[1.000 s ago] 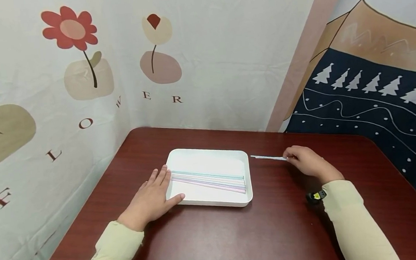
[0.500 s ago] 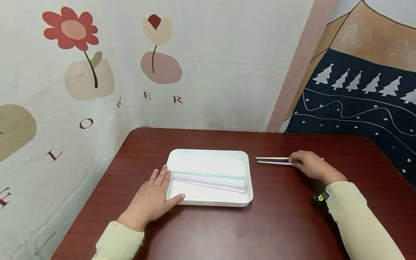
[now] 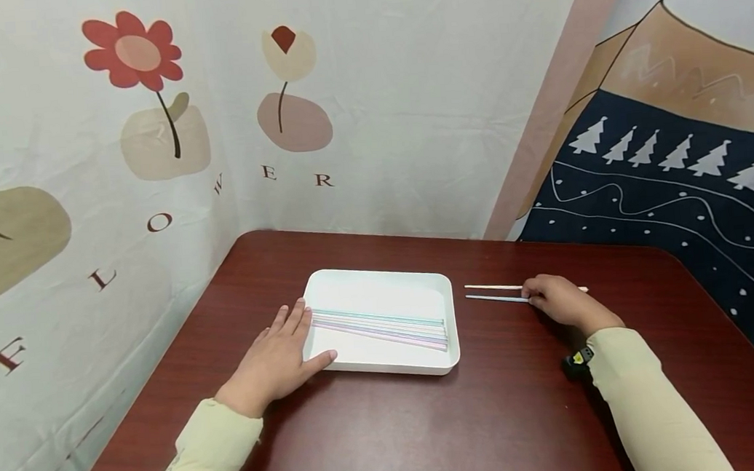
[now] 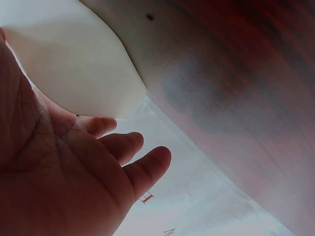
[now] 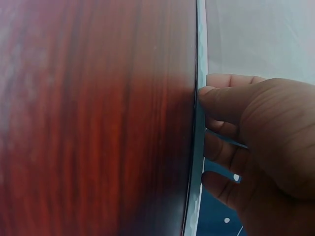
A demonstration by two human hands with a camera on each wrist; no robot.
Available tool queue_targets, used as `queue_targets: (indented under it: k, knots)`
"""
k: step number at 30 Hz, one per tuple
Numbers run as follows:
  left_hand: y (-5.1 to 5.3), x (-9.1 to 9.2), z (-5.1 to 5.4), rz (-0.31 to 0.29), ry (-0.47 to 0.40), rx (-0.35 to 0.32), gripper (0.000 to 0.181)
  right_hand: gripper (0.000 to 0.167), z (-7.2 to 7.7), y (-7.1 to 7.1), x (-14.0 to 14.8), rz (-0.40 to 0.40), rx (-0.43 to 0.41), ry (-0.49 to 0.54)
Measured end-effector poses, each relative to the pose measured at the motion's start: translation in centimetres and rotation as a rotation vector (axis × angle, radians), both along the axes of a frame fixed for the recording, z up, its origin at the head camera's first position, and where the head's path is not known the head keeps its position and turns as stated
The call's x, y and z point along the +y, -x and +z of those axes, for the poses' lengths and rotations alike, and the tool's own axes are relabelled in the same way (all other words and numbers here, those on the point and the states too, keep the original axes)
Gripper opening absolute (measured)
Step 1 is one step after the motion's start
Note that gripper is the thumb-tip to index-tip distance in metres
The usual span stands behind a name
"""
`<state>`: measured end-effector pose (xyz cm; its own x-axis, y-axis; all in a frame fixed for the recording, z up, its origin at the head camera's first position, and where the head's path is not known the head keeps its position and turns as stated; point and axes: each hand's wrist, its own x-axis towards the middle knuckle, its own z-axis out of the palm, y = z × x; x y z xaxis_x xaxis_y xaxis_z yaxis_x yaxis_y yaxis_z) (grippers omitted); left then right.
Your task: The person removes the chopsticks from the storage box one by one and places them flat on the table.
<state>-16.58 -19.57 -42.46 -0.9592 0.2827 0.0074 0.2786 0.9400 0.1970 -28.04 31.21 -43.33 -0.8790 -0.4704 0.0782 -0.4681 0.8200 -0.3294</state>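
Observation:
In the head view my left hand (image 3: 274,359) lies on the left rim of a white tray (image 3: 367,283), fingers straight, thumb on the near edge. Its loosely bent fingertips (image 4: 156,160) show beside the tray's pale wall (image 4: 74,59) in the left wrist view. A row of pastel chopsticks (image 3: 383,328), teal to pink, lies across the tray. Right of it, my right hand (image 3: 560,301) pinches two chopsticks low over the table: a blue one (image 3: 496,298) and a cream one (image 3: 492,286), their tips apart. In the right wrist view I cannot make out the chopsticks.
The dark red-brown table (image 3: 417,430) carries the tray near its far left part. A flower-printed curtain (image 3: 395,117) hangs behind and to the left. Navy cloth with white trees (image 3: 663,193) hangs at the right edge.
My right hand has moved slightly right and nearer to me with the chopsticks. Their tips, close together earlier, have spread apart. The left hand and tray stay put.

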Motion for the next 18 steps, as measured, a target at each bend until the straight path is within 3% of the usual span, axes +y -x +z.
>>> queue_targets:
  k: [9,13,18]
  knots:
    - [0.0,0.0,0.2,0.004,0.004,-0.006,0.096,0.014,0.6,-0.1,0.0,-0.009,-0.003,-0.015]
    - [0.0,0.1,0.2,-0.003,0.006,-0.005,0.097,0.012,1.9,-0.4,-0.8,-0.003,0.008,0.008]
    - [0.0,0.1,0.2,0.002,0.007,-0.012,0.098,0.01,3.8,-0.1,-3.9,0.04,0.013,0.054]
